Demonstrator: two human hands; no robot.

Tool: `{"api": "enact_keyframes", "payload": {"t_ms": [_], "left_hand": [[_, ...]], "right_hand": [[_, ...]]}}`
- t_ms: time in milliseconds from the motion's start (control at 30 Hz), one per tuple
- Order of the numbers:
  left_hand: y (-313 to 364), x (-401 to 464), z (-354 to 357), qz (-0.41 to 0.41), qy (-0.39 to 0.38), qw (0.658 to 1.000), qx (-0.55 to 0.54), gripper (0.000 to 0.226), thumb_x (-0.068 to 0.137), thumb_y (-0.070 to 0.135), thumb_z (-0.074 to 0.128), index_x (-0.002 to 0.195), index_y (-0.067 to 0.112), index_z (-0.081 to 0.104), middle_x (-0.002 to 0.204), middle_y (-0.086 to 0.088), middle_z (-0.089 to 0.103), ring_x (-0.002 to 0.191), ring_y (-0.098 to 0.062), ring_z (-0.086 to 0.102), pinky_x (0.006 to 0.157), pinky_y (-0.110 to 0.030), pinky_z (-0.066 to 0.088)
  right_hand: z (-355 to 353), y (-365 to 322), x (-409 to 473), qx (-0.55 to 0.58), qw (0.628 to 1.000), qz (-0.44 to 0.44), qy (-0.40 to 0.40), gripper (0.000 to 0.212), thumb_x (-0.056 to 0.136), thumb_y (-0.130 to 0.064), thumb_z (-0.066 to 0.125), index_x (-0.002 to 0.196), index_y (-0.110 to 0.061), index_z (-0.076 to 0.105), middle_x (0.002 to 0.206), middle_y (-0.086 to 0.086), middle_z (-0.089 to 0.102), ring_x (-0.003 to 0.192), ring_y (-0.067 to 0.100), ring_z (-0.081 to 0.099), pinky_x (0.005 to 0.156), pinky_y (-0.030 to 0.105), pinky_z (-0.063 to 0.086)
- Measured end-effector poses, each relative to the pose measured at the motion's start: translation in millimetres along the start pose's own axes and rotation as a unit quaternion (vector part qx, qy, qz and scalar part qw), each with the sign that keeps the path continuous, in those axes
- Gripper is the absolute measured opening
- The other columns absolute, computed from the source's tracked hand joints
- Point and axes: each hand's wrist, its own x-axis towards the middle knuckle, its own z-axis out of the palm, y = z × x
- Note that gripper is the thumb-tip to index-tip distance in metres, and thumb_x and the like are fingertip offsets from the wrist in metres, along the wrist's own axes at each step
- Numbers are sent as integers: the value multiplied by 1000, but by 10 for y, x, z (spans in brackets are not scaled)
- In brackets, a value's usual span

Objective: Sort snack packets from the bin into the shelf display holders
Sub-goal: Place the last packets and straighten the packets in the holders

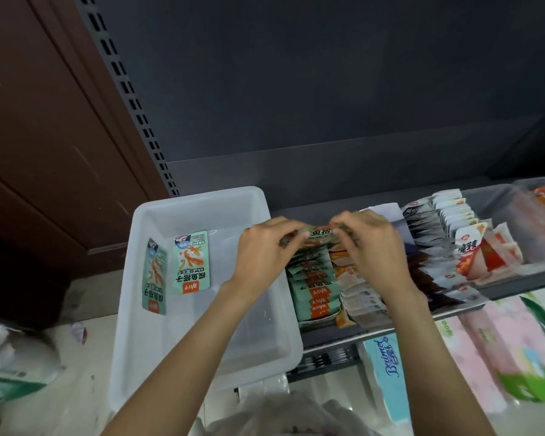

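Holding 1 green snack packet (320, 233) between our 2 hands, we keep it above the back end of a row of the same green packets (315, 284) on the shelf (327, 336). Our left hand (263, 247) pinches the left end of the packet with curled fingers, and our right hand (370, 243) pinches the right end in the same way. The packet lies flat and stretched between them, with its printed side facing up.

The row of green packets stands in a display holder, 1 packet behind the other, with orange labels at the front. Just to the right of it is a row of orange and white packets (348, 275), and further right are dark packets (422, 234) and white packets with red print (472, 250). We cannot tell the walls of each holder clearly.

To the left of the shelf row sits the white plastic bin (157, 309); its right rim is beside the green row. Inside the bin 2 more green packets remain. 1 packet (191, 262) lies flat on the bottom near the back left part, and the other packet (154, 276) leans against the left wall of the bin.

Below the shelf we see tissue packs (387, 366) in blue, pink and green. At the far left there is a brown wooden door (44, 121), and some bags (13, 366) lie on the floor.
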Motion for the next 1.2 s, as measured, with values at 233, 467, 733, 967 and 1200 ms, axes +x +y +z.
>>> {"api": "enact_keyframes", "payload": {"t_ms": [233,467,733,967,1200], "left_hand": [[-190,-83,161,2,-20,990,137,7,78,22,71,83,26,74,75,9,70,67,-15,63,49,-22,45],[-420,-231,270,44,-20,986,157,14,76,19,75,89,24,74,81,7,68,77,-17,56,65,-27,48],[-737,-601,-116,-52,108,983,140,21,89,22,53,100,15,70,95,3,70,86,-18,60,76,-31,48],[-1469,-1004,-351,-398,-72,893,196,44,89,19,57,129,7,46,129,-17,50,122,-35,42,99,-43,35],[-1606,-967,-234,-423,-180,843,279,59,95,25,45,145,11,17,136,-18,35,126,-34,34,99,-40,39]], "right_hand": [[232,-17,74,-93,994,-43,-45,14,73,-9,76,83,-16,70,83,-1,68,77,23,58,70,34,44],[440,-117,116,-172,974,-95,-109,18,64,-6,78,67,-22,69,59,-5,63,53,17,59,65,30,39],[410,-661,128,59,997,-44,5,13,88,-15,59,94,-18,70,83,-4,72,67,13,64,72,26,44],[1708,-1294,286,76,932,-66,-349,52,88,-3,47,138,-17,45,139,4,49,123,25,48,99,36,40],[2182,-1310,151,-92,877,-134,-451,54,96,-14,40,148,-14,26,158,-2,15,144,23,12,114,40,15]]}}
